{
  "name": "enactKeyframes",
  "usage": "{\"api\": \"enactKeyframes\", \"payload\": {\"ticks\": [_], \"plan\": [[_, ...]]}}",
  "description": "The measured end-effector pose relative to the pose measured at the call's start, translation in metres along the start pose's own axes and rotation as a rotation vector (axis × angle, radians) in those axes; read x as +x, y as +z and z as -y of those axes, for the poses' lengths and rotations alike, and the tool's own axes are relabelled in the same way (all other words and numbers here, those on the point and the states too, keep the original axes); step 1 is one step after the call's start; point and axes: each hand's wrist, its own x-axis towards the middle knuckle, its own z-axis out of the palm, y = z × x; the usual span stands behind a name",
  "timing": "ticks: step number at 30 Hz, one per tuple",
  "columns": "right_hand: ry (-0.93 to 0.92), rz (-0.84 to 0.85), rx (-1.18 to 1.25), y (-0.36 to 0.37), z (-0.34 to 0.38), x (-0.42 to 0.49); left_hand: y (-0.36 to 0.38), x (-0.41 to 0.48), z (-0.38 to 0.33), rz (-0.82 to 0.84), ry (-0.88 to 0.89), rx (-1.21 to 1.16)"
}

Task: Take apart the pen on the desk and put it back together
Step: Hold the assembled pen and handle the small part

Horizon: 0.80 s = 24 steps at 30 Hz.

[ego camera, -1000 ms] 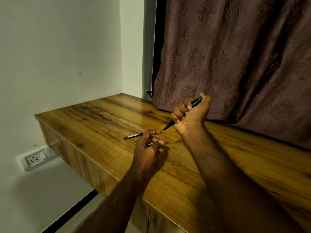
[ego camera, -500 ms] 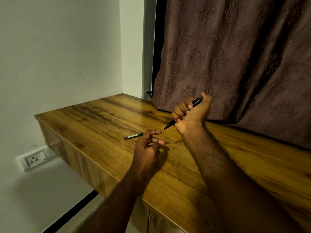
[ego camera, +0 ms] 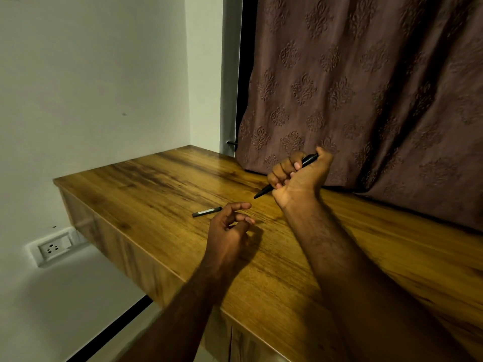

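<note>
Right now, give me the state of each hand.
Left hand: loosely curled, nothing seen in it.
Right hand: gripping the black pen.

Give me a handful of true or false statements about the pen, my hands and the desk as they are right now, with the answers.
1. The right hand grips the pen. True.
2. The pen's tip points straight up. False: it slants down toward the desk.
3. A small dark pen piece lies flat on the desk. True.
4. The left hand has that pen piece in its grip. False: the piece lies on the desk beside the hand, whose fingers are loosely curled and hold nothing.
5. The wall socket sits above the desk. False: it is on the wall below the desk's top, to the left.
</note>
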Motion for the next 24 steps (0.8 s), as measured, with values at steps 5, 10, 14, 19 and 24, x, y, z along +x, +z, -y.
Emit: {"api": "enactKeyframes", "payload": {"ticks": [5,10,14,19,24], "plan": [[0.009,-0.026,0.052,-0.002,0.0,0.001,-0.004,0.002,0.007,-0.045,0.062,0.072],[-0.001,-0.063,0.106,-0.001,0.003,0.001,-0.005,-0.002,0.015,-0.05,0.226,0.202],[0.005,-0.072,0.125,0.001,0.004,0.001,0.0,-0.005,0.014,-0.06,0.3,0.187],[-0.004,-0.043,0.122,0.004,0.003,-0.001,0.009,-0.003,0.015,-0.204,0.252,0.01],[-0.011,-0.04,0.108,0.004,0.004,-0.004,0.018,-0.008,0.019,-0.216,0.359,0.081]]}}
